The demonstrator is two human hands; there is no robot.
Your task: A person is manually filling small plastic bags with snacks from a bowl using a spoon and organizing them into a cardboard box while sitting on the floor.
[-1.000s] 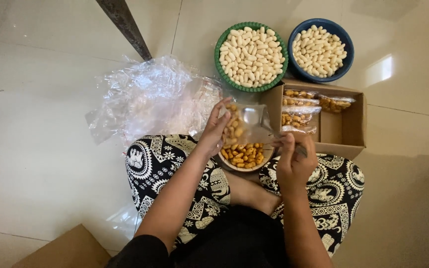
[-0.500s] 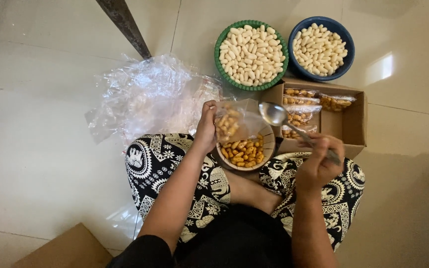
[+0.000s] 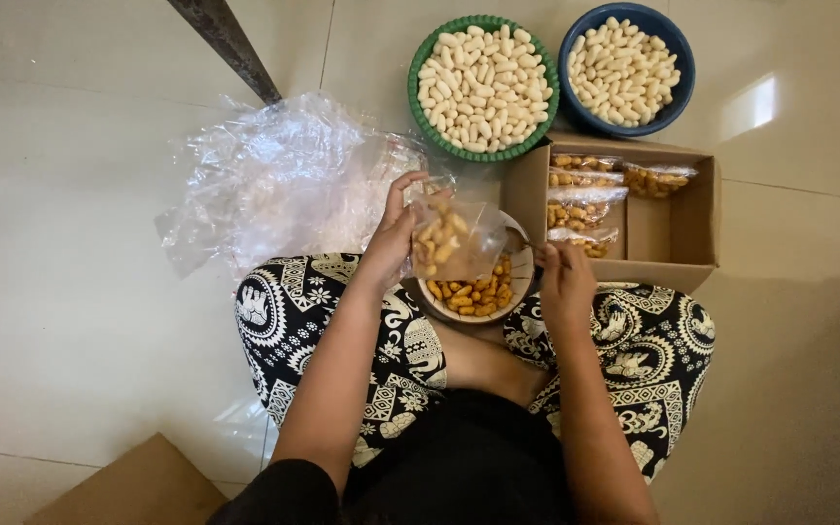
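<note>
- I cannot see a spoon anywhere in this view; my right hand (image 3: 564, 282) rests curled at the right rim of the small bowl (image 3: 523, 282), and I cannot tell whether its fingers close on anything, since they fold under the palm.
- My left hand (image 3: 393, 233) pinches the small clear bag (image 3: 454, 241) by its left edge, thumb and fingers closed on the plastic.
- The bag hangs just over the far half of the small bowl and hides that part of the bowl's fried orange snacks (image 3: 469, 295).
- The bag's mouth is hard to make out in the glare; its long axis runs roughly far-to-near, tilted a little, with pale orange pieces bunched in the middle.
- The small bowl sits between my knees, on patterned trousers (image 3: 294, 311); its near rim touches my foot.
- To the right, a cardboard box (image 3: 678, 243) holds filled packets (image 3: 585, 209), stacked so the lower ones are partly covered.
- Beyond, a green bowl (image 3: 414, 73) and a blue bowl (image 3: 684, 78) of pale pieces stand side by side, the blue one cut at the top edge.
- A heap of crumpled clear plastic (image 3: 274, 185) lies to the left, its single bags impossible to tell apart.
</note>
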